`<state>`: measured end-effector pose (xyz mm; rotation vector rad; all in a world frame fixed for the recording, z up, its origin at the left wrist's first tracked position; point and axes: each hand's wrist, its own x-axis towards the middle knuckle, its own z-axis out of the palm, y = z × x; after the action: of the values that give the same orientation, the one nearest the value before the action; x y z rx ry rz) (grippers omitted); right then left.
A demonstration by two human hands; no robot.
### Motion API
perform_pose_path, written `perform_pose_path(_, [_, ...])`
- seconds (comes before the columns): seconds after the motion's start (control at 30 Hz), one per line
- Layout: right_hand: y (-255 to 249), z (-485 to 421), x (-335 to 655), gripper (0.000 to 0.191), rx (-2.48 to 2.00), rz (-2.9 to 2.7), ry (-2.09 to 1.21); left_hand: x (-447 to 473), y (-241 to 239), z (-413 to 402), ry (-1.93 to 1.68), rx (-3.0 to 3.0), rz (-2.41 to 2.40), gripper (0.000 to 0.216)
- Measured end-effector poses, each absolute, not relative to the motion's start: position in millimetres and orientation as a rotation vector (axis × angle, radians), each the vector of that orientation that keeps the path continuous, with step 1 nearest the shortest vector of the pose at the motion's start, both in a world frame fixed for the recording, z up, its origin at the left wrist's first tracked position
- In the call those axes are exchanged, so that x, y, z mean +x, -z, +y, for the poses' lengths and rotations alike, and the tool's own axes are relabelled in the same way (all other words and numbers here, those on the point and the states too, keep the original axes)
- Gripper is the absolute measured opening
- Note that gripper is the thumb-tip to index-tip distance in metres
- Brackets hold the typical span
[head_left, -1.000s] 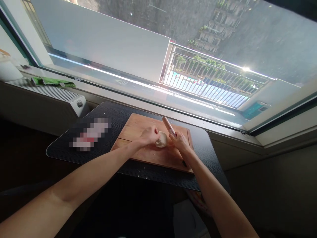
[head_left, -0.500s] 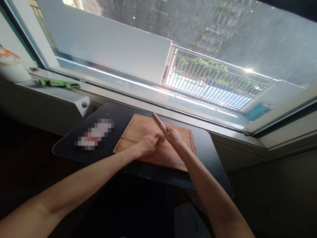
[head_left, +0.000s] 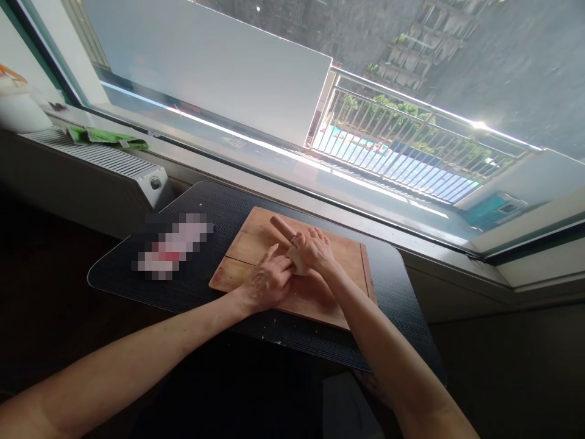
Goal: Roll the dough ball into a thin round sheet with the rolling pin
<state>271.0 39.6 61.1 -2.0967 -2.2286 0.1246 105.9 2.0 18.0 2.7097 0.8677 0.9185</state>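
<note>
A wooden rolling pin [head_left: 282, 228] lies slantwise low over the wooden board, its far end pointing up and left. My right hand [head_left: 315, 249] rests over the pin with the palm on it and the fingers reaching forward. Under and beside the pin is a small pale piece of dough [head_left: 298, 263], partly covered by my hands. My left hand [head_left: 269, 280] holds the dough's left edge with its fingertips, one finger raised. Beneath both hands is the cutting board [head_left: 237, 244].
The board lies on a black table [head_left: 205, 201] with rounded corners. A blurred-out item [head_left: 176, 247] is on the table's left. Pale crumbs dot the near edge. Behind are a radiator [head_left: 153, 183] with a green cloth [head_left: 107, 138], and a large window.
The rolling pin has come down from a raised tilt to the board. My right hand has gone from gripping it upright to lying over it; my left fingers have spread somewhat, showing more dough.
</note>
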Motion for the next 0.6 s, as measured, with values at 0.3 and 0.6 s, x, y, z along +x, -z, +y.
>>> perform_pose_path(0.3, [-60.9, 41.3, 269.7, 0.046, -2.164, -2.179, -0.146, 103.5, -14.5, -3.9, -0.946, 2.789, 0.979, 0.028])
perform_pose_path(0.6, [-61.1, 35.8, 264.1, 0.055, -2.106, -2.192, -0.255, 103.7, -13.3, -3.1, -1.019, 2.798, 0.984, 0.026])
